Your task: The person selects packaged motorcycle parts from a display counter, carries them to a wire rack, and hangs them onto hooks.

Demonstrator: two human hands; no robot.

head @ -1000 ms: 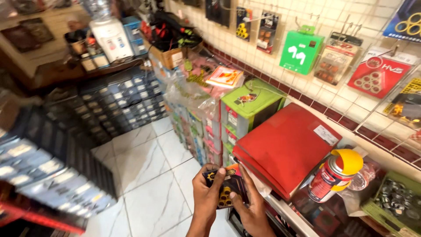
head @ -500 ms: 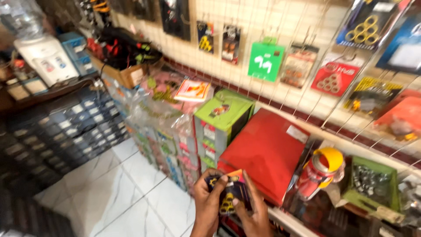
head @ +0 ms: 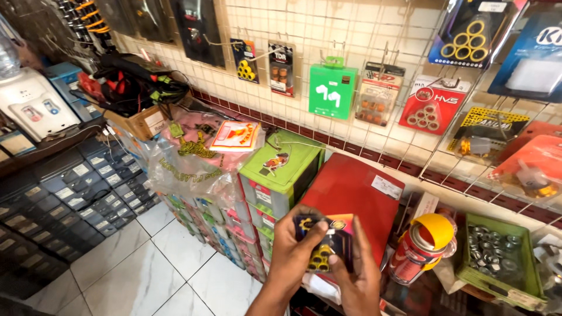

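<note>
Roller pack (head: 324, 246) between both raised hands

Both hands cover much of the small blister pack (head: 329, 243), so its contents stay unclear; the red box (head: 351, 196) behind is partly hidden, and the spray can (head: 422, 251) base is out of sight

Both hands are on a small blister pack of yellow rollers (head: 325, 246), left hand (head: 294, 251) gripping its left edge and right hand (head: 358, 278) wrapped around the bottom right. Right behind the hands there's a big red box (head: 351, 196), with a green box (head: 281, 167) just left of it. A red spray can with a yellow cap (head: 422, 246) sits just to the right of the right hand, next to a green tray of metal rings (head: 497, 254).
</note>
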